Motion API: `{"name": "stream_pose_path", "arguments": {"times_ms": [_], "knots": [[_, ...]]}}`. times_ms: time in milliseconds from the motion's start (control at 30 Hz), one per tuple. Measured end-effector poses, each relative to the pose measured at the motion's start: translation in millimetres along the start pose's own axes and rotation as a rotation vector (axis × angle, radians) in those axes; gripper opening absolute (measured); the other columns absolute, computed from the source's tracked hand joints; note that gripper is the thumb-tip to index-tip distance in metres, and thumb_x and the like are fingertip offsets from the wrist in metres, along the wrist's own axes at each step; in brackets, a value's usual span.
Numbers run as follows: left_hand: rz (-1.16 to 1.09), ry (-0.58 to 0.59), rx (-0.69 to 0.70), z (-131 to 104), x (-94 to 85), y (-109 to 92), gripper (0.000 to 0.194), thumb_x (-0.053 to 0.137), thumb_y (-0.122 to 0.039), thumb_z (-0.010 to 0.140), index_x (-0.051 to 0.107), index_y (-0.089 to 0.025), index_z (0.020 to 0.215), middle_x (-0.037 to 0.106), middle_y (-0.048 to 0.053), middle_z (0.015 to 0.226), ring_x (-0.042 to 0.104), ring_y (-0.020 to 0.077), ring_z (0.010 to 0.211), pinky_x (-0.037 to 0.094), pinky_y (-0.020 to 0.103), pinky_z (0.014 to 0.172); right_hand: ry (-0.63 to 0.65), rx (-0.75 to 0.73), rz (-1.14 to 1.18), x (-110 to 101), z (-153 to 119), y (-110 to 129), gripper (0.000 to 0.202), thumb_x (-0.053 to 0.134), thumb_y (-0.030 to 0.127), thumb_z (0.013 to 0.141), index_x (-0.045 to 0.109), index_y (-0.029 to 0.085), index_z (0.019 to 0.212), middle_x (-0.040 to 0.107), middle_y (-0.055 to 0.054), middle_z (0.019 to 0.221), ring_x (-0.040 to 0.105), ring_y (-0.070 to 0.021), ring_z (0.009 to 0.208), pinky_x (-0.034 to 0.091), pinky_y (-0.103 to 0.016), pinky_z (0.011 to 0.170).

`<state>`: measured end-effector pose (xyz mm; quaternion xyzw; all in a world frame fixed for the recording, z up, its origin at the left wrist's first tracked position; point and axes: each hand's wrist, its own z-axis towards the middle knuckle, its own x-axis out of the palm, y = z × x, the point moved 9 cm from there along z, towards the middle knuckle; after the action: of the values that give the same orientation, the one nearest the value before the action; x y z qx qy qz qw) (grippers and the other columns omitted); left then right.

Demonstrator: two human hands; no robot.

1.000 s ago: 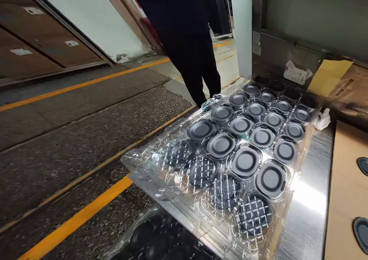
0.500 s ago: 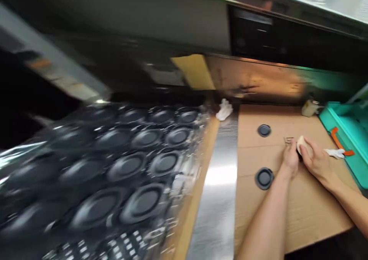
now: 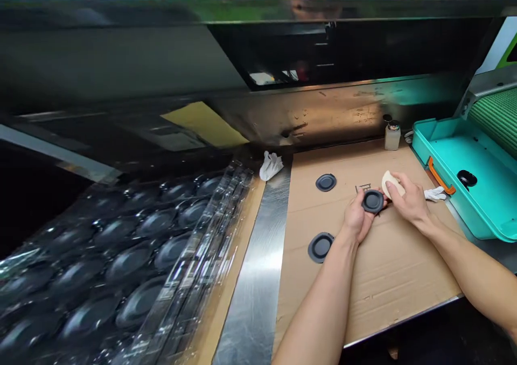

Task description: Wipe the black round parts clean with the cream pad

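Over the cardboard sheet (image 3: 388, 268), my left hand (image 3: 357, 217) holds a dark, rounded, dish-like part (image 3: 372, 201) with its recessed face up. Just right of it, my right hand (image 3: 410, 201) pinches a cream-coloured pad (image 3: 391, 184), possibly a sponge or folded cloth. A small gap seems to lie between pad and part. Two similar dark parts rest on the cardboard to the left, one farther back (image 3: 326, 182) and one nearer (image 3: 321, 247), close to my left forearm.
Clear plastic trays (image 3: 161, 268) with several dark parts stand at left. A crumpled white tissue (image 3: 270, 166) lies by the metal strip (image 3: 258, 273). A small bottle (image 3: 392, 135) stands at the back. On the right, a teal bin (image 3: 456, 192) with an orange handle (image 3: 441, 176) holds a black piece (image 3: 467, 179).
My view has swung to the right. My hands have moved slightly apart, and the dark part in my left hand now shows beside the pad, which covered it before.
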<state>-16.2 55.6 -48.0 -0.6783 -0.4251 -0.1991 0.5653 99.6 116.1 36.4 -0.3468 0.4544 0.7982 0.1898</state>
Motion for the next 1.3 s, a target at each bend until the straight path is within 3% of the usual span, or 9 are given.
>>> {"name": "stream_pose_path", "arguments": {"times_ms": [233, 367, 500, 667, 867, 1067, 1167, 1233, 1300], "knots": [[0.016, 0.004, 0.017, 3.5, -5.4, -3.2, 0.047, 0.038, -0.036, 0.106, 0.073, -0.009, 0.090, 0.075, 0.013, 0.096, 0.071, 0.0215, 0.098, 0.054, 0.037, 0.098, 0.420, -0.219, 0.176, 23.2, -16.2, 15.6, 0.021, 0.063, 0.029, 0.088, 0.074, 0.027, 0.106, 0.077, 0.000, 0.105, 0.070, -0.0214, 0.096, 0.049, -0.029, 0.082], [0.060, 0.017, 0.050, 3.0, -4.7, -1.8, 0.045, 0.040, -0.037, 0.105, 0.074, -0.010, 0.091, 0.075, 0.014, 0.098, 0.071, 0.0226, 0.100, 0.054, 0.037, 0.098, 0.338, -0.217, 0.227, 20.4, -13.3, 16.6, 0.022, 0.060, 0.028, 0.092, 0.075, 0.026, 0.108, 0.076, -0.001, 0.109, 0.069, -0.0206, 0.099, 0.048, -0.030, 0.087], [0.083, 0.026, 0.013, 1.9, -2.9, 4.5, 0.044, 0.042, -0.040, 0.104, 0.073, -0.010, 0.094, 0.075, 0.014, 0.097, 0.071, 0.0238, 0.101, 0.055, 0.038, 0.097, 0.458, -0.323, 0.301, 35.5, -23.2, 29.0, 0.019, 0.063, 0.029, 0.091, 0.077, 0.026, 0.103, 0.077, -0.001, 0.105, 0.069, -0.0200, 0.101, 0.049, -0.030, 0.088], [0.035, -0.020, 0.022, 1.5, -3.6, 1.9, 0.036, 0.047, -0.037, 0.101, 0.070, -0.011, 0.092, 0.075, 0.013, 0.094, 0.071, 0.0239, 0.102, 0.054, 0.039, 0.100, 0.307, -0.240, 0.302, 25.0, -17.7, 21.8, 0.026, 0.060, 0.030, 0.094, 0.077, 0.025, 0.113, 0.076, -0.003, 0.113, 0.069, -0.0219, 0.105, 0.049, -0.032, 0.094], [-0.104, -0.010, -0.009, -2.1, -3.2, -9.6, 0.033, 0.042, -0.027, 0.094, 0.069, -0.009, 0.099, 0.073, 0.019, 0.107, 0.070, 0.0309, 0.110, 0.054, 0.051, 0.100, 0.568, -0.283, 0.363, 35.0, -24.6, 24.1, 0.025, 0.063, 0.035, 0.090, 0.079, 0.024, 0.107, 0.077, -0.002, 0.104, 0.070, -0.0206, 0.096, 0.049, -0.030, 0.084], [-0.255, -0.110, 0.043, -6.0, -18.8, -32.7, 0.033, 0.036, -0.027, 0.101, 0.064, -0.013, 0.111, 0.070, 0.017, 0.114, 0.068, 0.0293, 0.114, 0.060, 0.044, 0.089, 0.575, -0.244, 0.197, 26.9, -9.5, 2.9, 0.029, 0.055, 0.040, 0.094, 0.077, 0.024, 0.104, 0.076, -0.001, 0.095, 0.066, -0.0182, 0.086, 0.046, -0.027, 0.076], [-0.272, -0.093, 0.092, -9.0, -16.5, -42.7, 0.026, 0.043, -0.034, 0.103, 0.063, -0.021, 0.114, 0.070, 0.013, 0.112, 0.070, 0.0267, 0.112, 0.061, 0.039, 0.085, 0.383, -0.253, -0.039, 4.7, 3.1, -0.8, 0.035, 0.047, 0.040, 0.096, 0.075, 0.021, 0.087, 0.072, -0.003, 0.080, 0.062, -0.0180, 0.076, 0.041, -0.028, 0.070], [-0.286, -0.078, 0.098, -10.5, -14.0, -45.4, 0.028, 0.046, -0.043, 0.103, 0.064, -0.022, 0.109, 0.069, 0.011, 0.107, 0.071, 0.0245, 0.105, 0.062, 0.031, 0.076, 0.235, -0.229, -0.162, -16.7, 11.2, -5.4, 0.030, 0.048, 0.035, 0.093, 0.073, 0.021, 0.085, 0.072, -0.005, 0.086, 0.062, -0.0195, 0.081, 0.041, -0.029, 0.072], [-0.303, -0.069, 0.056, -11.2, -12.8, -43.3, 0.041, 0.043, -0.053, 0.102, 0.064, -0.019, 0.102, 0.069, 0.012, 0.101, 0.072, 0.0213, 0.094, 0.060, 0.022, 0.063, 0.217, -0.178, -0.273, -29.4, 16.1, -17.0, 0.023, 0.054, 0.032, 0.086, 0.074, 0.023, 0.095, 0.074, -0.006, 0.098, 0.063, -0.0222, 0.092, 0.041, -0.030, 0.075]]}}
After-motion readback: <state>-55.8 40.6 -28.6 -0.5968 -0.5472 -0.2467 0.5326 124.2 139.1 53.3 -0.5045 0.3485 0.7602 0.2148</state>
